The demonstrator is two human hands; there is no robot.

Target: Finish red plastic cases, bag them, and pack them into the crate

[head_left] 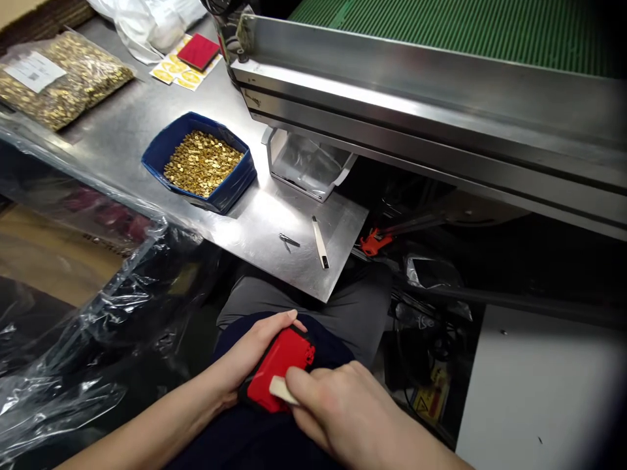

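Note:
My left hand [249,356] grips a red plastic part [279,369] over my lap, fingers wrapped round its far edge. My right hand [343,408] is closed in a pinch on a small pale tool [281,390], pressed against the near end of the red part. On the steel worktable [274,222] above my knees stands a blue bin [235,186] full of small brass pieces [202,163].
A white pen-like tool [320,242] and a small metal bit [289,241] lie near the table's front edge. A clear tray [306,166] sits under the conveyor rail [416,98]. A bag of brass parts [59,81] lies far left. Crumpled plastic sheeting [98,326] hangs on my left.

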